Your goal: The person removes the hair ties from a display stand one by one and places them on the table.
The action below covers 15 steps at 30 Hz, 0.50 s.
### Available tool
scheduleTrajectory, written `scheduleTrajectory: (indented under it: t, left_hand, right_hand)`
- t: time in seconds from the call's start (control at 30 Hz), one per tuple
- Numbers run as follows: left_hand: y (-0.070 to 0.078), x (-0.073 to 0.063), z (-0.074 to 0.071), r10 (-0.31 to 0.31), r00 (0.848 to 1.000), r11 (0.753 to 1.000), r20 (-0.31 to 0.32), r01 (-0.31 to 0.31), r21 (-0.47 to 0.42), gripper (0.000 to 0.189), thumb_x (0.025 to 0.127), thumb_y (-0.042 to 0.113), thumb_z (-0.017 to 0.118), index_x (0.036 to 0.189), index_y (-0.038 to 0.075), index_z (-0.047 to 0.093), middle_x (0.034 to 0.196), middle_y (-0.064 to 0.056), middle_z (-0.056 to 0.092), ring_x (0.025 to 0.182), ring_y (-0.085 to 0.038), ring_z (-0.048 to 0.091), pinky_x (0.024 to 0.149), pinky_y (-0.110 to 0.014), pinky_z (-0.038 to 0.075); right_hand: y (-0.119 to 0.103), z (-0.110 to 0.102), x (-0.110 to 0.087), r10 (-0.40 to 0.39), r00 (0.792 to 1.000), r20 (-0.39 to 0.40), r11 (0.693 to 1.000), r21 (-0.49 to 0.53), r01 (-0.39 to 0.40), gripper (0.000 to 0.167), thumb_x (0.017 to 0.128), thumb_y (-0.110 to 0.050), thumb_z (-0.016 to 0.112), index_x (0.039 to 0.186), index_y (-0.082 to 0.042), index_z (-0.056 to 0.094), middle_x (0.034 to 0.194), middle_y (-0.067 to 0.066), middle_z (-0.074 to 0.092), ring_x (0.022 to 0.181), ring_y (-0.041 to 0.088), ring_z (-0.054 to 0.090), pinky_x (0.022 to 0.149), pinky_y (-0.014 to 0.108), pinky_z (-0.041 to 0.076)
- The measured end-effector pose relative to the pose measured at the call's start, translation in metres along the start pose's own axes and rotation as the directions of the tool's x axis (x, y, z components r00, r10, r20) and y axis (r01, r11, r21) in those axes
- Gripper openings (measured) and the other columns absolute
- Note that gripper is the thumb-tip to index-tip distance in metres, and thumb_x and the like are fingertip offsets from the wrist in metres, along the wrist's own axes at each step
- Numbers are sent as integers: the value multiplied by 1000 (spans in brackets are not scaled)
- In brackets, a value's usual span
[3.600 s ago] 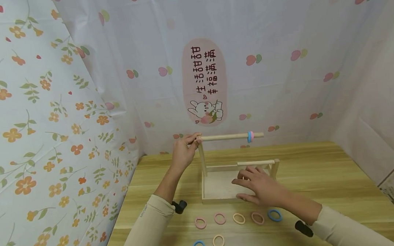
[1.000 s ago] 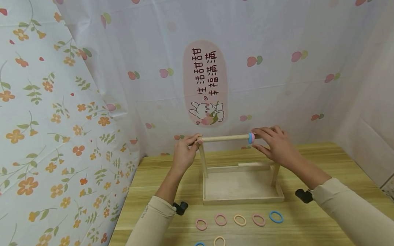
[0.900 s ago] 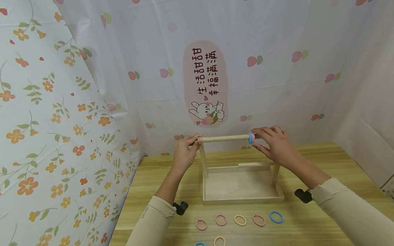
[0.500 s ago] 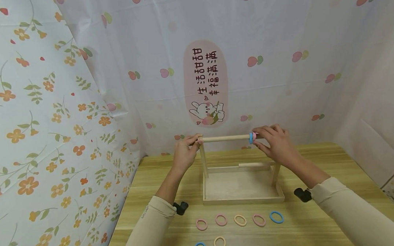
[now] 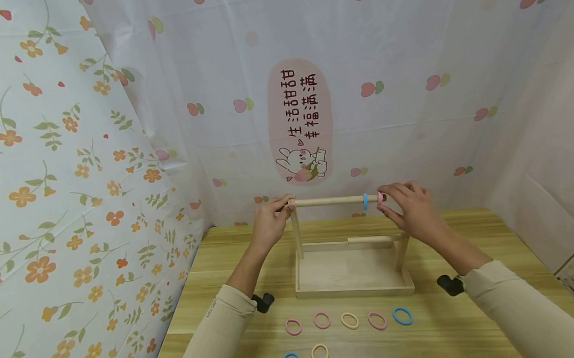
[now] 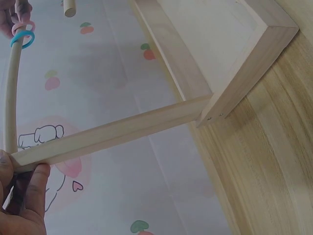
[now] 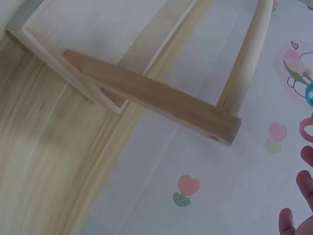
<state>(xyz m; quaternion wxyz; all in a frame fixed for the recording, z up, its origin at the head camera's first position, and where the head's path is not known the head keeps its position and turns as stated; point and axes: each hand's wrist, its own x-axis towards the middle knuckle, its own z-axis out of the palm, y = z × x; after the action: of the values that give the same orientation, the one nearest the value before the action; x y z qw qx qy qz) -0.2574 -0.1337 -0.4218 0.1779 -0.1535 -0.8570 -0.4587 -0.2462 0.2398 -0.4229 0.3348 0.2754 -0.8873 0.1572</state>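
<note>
A wooden rack (image 5: 296, 232) has a tall post at its left, which bears a horizontal rod (image 5: 328, 201) with a free right end. My left hand (image 5: 269, 220) grips the top of that post where the rod meets it; in the left wrist view, thumb and fingers pinch the post's end. A blue hair tie (image 5: 365, 201) hangs around the rod near its right end. Just right of it, at the tip, my right hand (image 5: 413, 208) pinches a pink hair tie (image 5: 380, 198) between thumb and fingers. The two ties stand apart.
Below the rod, the rack's shallow tray base (image 5: 354, 292) carries a shorter, lower rod (image 5: 371, 240) on a right post (image 5: 401, 254). In front lie several hair ties, including a blue one (image 5: 402, 316) and a yellow one (image 5: 349, 320). Patterned cloth (image 5: 410, 141) hangs behind.
My right hand rose from over the tray to the rod's end, took hold of the pink hair tie and slid it right, away from the blue one. My left hand stayed at the post.
</note>
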Motion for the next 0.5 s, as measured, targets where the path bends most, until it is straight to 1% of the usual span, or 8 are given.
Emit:
scheduleTrajectory:
  t: [0.1, 0.23, 0.37, 0.5]
  left_hand:
    - [0, 0, 1, 1, 1000, 1000, 2, -1, 2, 33, 106, 25, 75, 137, 13, 80, 131, -13, 81, 109, -31, 82, 90, -50, 67]
    - [0, 1, 1, 6, 1000, 1000, 4, -6, 0, 33, 106, 25, 74, 137, 12, 80, 132, -14, 81, 109, -31, 82, 90, -49, 68]
    - [0, 0, 1, 19, 1000, 1000, -1, -19, -4, 33, 106, 23, 75, 136, 10, 80, 130, -14, 81, 108, -32, 82, 89, -48, 68]
    - [0, -1, 1, 21, 1000, 1000, -3, -21, -12, 34, 106, 23, 75, 136, 10, 80, 129, -15, 81, 102, -31, 82, 84, -46, 68]
  right_hand:
    - [1, -3, -2, 23, 1000, 7, 1000, 6, -23, 54, 87, -9, 93, 136, -9, 70, 126, 18, 77, 108, 45, 59, 79, 70, 45]
    - [5, -5, -5, 61, 998, 5, 998, 5, -61, 53, 87, -7, 93, 135, -7, 70, 125, 21, 78, 110, 45, 60, 81, 69, 44]
    - [8, -7, -8, 81, 997, -10, 997, 2, -81, 48, 88, -7, 92, 131, -5, 72, 122, 21, 79, 109, 46, 61, 82, 71, 44]
    - [10, -7, -11, 83, 996, -15, 996, 12, -83, 41, 88, -5, 91, 124, -5, 72, 118, 20, 79, 105, 44, 60, 83, 72, 43]
